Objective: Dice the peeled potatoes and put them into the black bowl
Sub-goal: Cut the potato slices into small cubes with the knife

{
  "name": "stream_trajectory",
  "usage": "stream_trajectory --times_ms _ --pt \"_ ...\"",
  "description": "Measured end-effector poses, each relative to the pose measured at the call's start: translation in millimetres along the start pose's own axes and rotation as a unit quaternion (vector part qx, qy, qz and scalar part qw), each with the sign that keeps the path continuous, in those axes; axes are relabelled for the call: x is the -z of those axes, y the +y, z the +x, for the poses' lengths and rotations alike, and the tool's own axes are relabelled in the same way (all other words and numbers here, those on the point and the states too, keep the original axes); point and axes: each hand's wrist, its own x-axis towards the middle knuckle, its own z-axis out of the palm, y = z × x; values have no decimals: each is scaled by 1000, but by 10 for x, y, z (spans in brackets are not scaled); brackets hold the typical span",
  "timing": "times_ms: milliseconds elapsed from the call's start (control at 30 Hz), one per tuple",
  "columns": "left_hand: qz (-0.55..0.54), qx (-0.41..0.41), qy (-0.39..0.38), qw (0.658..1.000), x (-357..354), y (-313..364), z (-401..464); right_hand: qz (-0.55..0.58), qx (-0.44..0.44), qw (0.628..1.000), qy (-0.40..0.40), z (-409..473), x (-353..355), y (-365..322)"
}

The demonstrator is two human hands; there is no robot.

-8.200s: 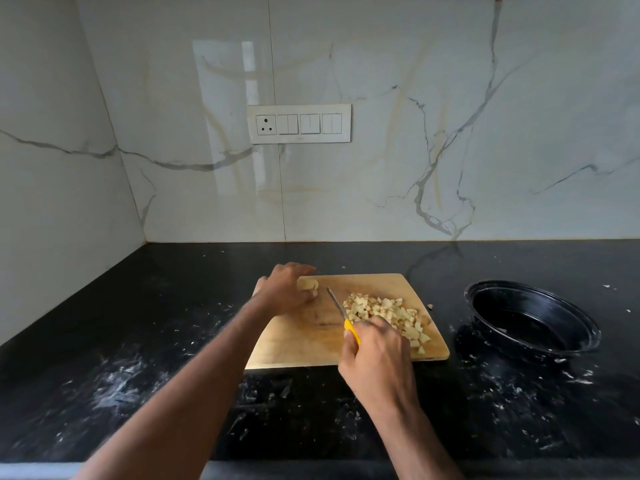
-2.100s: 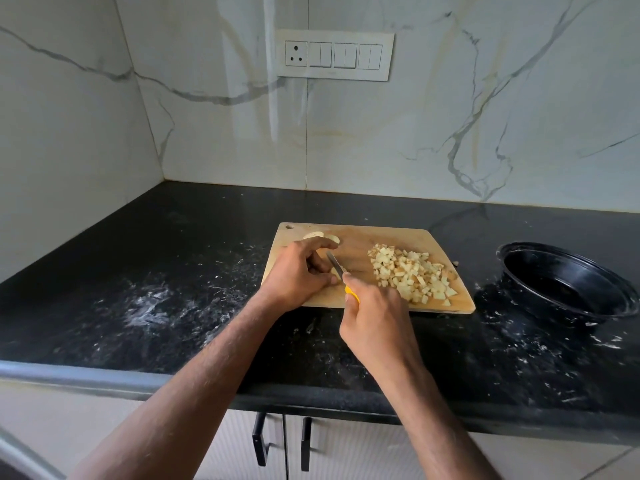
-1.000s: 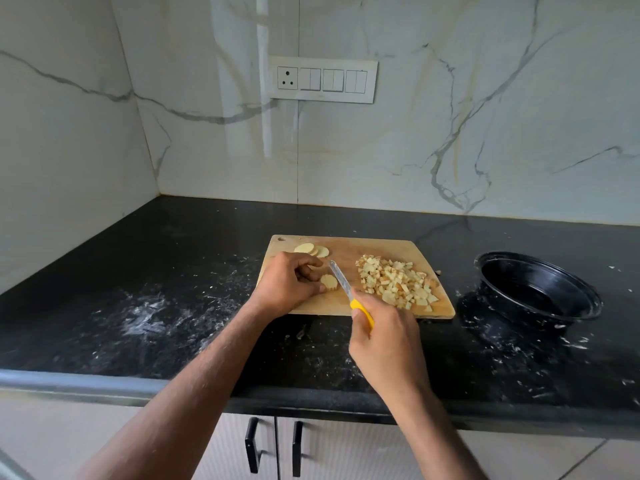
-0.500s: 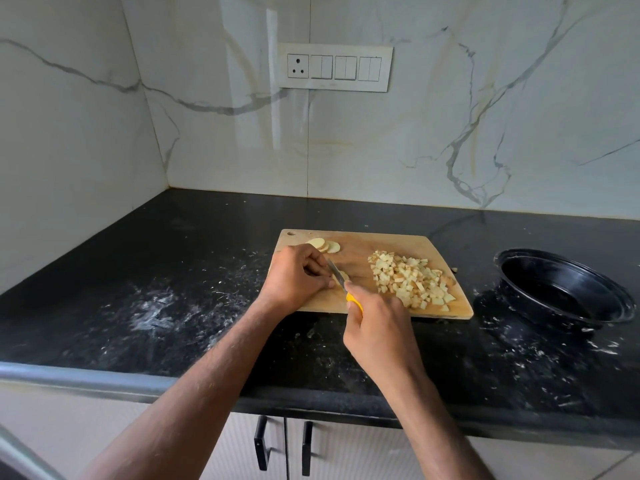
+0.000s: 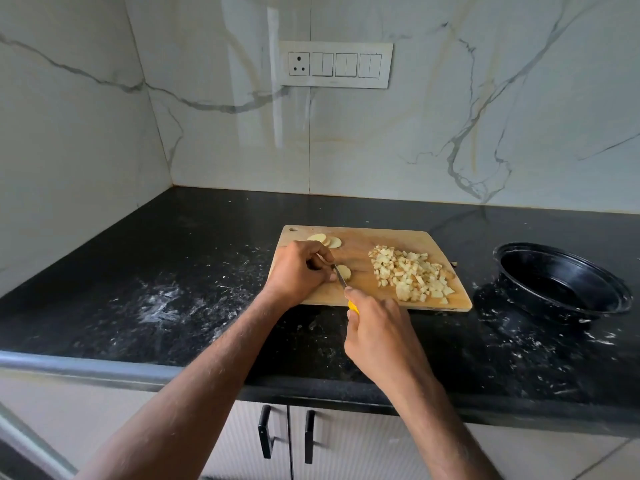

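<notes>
Worktop [image 5: 194, 265]: a black stone counter, dusted with pale smears, ran under both forearms and out past the fingers on every side.
Black bowl [image 5: 561, 282]: sat on the worktop well to the right of both hands, apart from the board; I could make out no potato inside it.
Chopping board [image 5: 363, 292]: a wooden board lay flat on the worktop, under the fingers of both hands.
Diced potato [image 5: 410, 273]: a loose heap of pale cubes rested on the board's right half, just beyond and to the right of the right hand's fingertips.
Left hand [image 5: 298, 273]: its fingers were curled down together, pinning a potato slice against the board.
Right hand [image 5: 377, 336]: its fingers were wrapped tight round the knife's yellow handle, near the board's front edge.
Knife [image 5: 341, 280]: the thin blade reached forward from the right fist, between the left fingertips and the pinned slice.
Potato slice [image 5: 344, 271]: a round piece lay just right of the left fingertips, touching the blade.
Spare slices [image 5: 325, 240]: a few overlapping rounds lay just beyond the left knuckles, near the board's far left corner.
</notes>
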Motion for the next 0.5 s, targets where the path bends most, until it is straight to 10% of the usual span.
stream_trajectory --times_ms 500 --pt "133 -87 -129 979 148 191 120 -10 -6 990 141 -174 286 144"
